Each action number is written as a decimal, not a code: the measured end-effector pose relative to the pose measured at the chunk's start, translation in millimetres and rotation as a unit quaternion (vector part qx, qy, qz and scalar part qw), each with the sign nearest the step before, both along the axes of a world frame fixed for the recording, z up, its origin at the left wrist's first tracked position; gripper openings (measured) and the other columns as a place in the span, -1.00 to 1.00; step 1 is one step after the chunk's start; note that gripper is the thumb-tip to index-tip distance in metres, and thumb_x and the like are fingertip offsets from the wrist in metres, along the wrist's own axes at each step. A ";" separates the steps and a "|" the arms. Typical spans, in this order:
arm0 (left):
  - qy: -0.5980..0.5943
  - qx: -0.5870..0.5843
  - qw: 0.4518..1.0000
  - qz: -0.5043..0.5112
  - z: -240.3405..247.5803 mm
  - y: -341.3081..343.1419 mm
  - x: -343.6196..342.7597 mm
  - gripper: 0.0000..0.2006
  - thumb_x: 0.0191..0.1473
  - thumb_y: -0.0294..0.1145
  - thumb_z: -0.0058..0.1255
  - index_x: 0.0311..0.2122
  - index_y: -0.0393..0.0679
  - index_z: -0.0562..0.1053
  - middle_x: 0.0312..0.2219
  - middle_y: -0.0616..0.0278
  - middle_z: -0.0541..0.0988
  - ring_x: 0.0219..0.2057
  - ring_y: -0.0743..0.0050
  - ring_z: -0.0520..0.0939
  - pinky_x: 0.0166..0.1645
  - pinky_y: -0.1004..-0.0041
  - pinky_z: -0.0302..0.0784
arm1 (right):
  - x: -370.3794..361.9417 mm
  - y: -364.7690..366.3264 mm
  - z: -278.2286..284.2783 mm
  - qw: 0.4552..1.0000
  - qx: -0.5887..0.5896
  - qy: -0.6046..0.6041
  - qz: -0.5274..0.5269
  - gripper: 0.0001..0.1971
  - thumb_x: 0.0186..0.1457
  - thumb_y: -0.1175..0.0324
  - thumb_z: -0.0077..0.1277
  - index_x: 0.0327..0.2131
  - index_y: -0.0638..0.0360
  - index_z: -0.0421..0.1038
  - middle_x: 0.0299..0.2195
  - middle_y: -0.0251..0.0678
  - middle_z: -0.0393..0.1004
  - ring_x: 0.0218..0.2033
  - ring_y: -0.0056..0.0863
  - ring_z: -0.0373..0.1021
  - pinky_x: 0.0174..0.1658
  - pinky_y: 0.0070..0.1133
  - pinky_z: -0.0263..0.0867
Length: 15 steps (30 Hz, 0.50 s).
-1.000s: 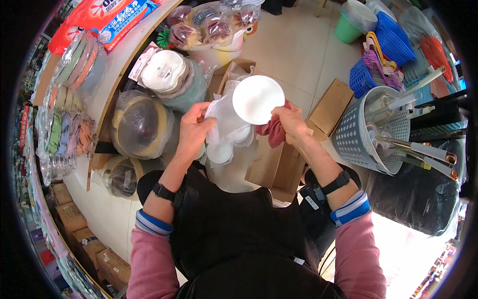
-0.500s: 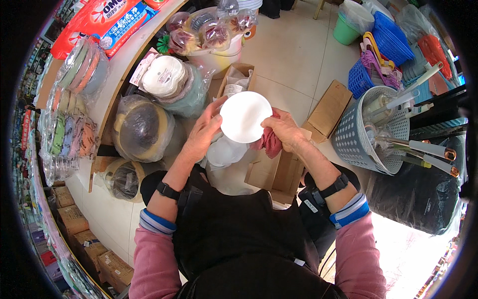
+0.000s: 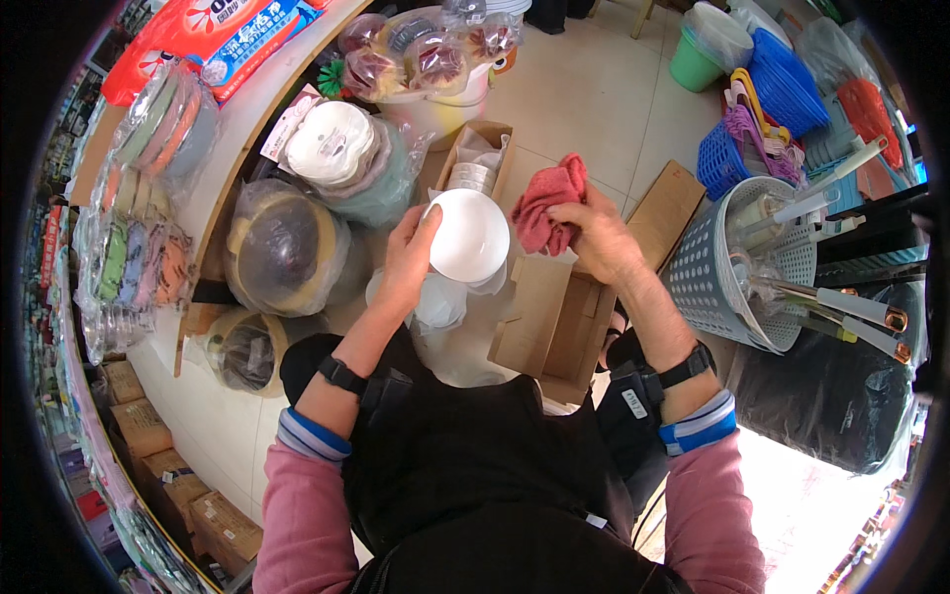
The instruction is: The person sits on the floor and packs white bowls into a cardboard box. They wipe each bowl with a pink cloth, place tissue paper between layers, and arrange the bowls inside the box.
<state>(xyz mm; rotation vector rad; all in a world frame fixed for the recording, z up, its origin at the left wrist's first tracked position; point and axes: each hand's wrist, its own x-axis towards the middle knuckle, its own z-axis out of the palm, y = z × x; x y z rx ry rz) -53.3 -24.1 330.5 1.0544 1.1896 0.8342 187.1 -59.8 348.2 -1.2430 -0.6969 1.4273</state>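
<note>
Left fingers (image 3: 427,230): holding white bowl (image 3: 469,236) | right fingers (image 3: 567,213): clutching red cloth (image 3: 551,186)

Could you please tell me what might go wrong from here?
The white bowl might slip: only the left hand holds it, at its edge. If dropped, it could strike the pale wrapped items below. The right hand, holding a red cloth apart from the bowl, might be slow to help.

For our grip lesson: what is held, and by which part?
Left hand: white bowl, by its left rim. Right hand: reddish cloth, by its right side.
</note>
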 end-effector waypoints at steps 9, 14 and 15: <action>0.031 0.130 0.991 0.000 -18.5 -13.9 33.1 -0.57 0.16 -0.09 -0.09 -0.01 -0.21 0.39 -0.23 0.18 0.53 -0.26 0.48 0.50 -0.14 0.53 0.39 | -66.3 6.3 -38.1 0.775 0.153 -0.611 0.058 -0.64 -0.09 0.50 0.03 -0.14 0.24 0.29 -0.27 0.04 0.42 -0.34 0.05 0.41 -0.29 -0.31 0.41; 0.014 0.130 0.991 -0.005 -13.1 -10.4 34.1 -0.63 0.16 -0.16 -0.08 -0.02 -0.19 0.41 -0.21 0.16 0.55 -0.20 0.45 0.52 -0.08 0.49 0.40 | -86.5 5.9 -47.1 0.894 0.219 -0.391 0.002 -0.74 -0.14 0.61 -0.03 -0.27 0.25 0.39 -0.34 -0.14 0.45 -0.36 -0.29 0.45 -0.28 -0.41 0.39; 0.010 0.145 0.989 -0.004 -12.3 -8.3 33.6 -0.65 0.16 -0.19 -0.08 -0.04 -0.20 0.43 -0.21 0.16 0.55 -0.20 0.44 0.52 -0.06 0.48 0.40 | -87.5 6.3 -45.5 0.935 0.195 -0.296 0.027 -0.72 -0.15 0.63 -0.05 -0.26 0.25 0.41 -0.37 -0.18 0.46 -0.36 -0.36 0.44 -0.28 -0.46 0.39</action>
